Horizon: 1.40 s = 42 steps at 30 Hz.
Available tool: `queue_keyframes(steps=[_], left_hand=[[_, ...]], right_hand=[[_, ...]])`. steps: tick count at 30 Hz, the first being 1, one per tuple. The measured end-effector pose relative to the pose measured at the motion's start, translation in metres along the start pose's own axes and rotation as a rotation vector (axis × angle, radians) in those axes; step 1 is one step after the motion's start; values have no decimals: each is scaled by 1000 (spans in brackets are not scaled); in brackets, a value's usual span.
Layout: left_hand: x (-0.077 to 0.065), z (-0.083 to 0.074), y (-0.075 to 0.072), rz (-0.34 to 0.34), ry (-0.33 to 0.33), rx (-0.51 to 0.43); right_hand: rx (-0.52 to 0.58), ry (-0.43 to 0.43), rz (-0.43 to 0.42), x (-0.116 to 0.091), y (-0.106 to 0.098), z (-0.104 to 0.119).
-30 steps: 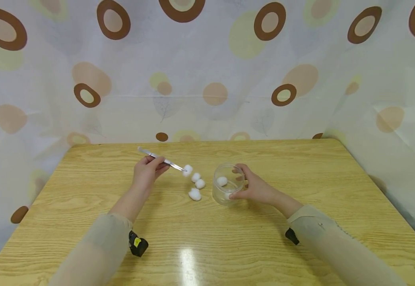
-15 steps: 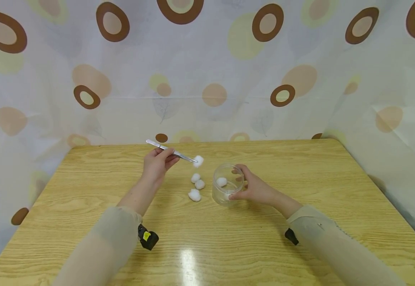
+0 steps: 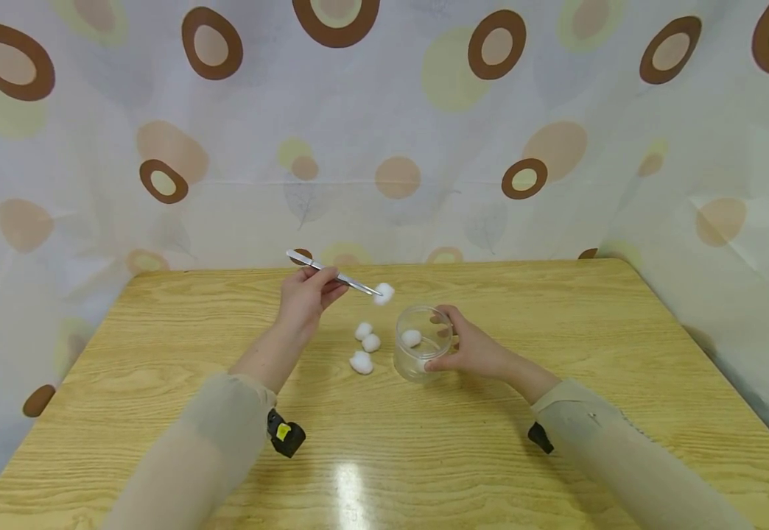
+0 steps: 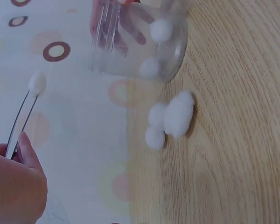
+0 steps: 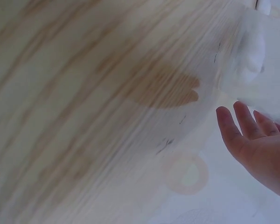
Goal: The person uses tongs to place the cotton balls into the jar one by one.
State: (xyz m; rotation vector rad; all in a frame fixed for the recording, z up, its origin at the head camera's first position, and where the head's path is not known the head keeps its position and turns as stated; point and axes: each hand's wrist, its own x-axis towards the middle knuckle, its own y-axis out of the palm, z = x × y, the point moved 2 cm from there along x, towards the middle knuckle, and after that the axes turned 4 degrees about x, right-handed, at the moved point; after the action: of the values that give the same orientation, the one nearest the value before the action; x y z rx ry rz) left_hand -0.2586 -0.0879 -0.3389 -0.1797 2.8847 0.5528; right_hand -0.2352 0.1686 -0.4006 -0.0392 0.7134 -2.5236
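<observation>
My left hand (image 3: 305, 297) pinches metal tweezers (image 3: 356, 285) between thumb and fingers. A white cotton ball (image 3: 384, 293) is caught in their tips, raised above the table at the far left of the jar's rim. My right hand (image 3: 467, 346) grips a clear round jar (image 3: 416, 368), thumb at the near side and fingers round the far side. Open at the top, the jar stands upright on the table. Inside it lie two cotton balls, one a white cotton ball (image 4: 161, 30) seen through the wall in the left wrist view.
Left of the jar, two small cotton balls (image 3: 370, 342) touch each other on the wooden table (image 3: 490, 456), and a larger cotton ball (image 3: 361, 362) lies nearer to me. A patterned curtain (image 3: 351, 221) hangs behind the table's far edge.
The left hand has moved right and away from me, carrying the tweezers and cotton ball up from beside the loose ones toward the jar. The right hand and jar have stayed put.
</observation>
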Motion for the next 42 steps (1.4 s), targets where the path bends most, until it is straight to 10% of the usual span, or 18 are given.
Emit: queue_keyframes(steps=[42], left_hand=[[-2,27,36,29,3,97]], right_hand=[[-10,14,5,1,0,0]])
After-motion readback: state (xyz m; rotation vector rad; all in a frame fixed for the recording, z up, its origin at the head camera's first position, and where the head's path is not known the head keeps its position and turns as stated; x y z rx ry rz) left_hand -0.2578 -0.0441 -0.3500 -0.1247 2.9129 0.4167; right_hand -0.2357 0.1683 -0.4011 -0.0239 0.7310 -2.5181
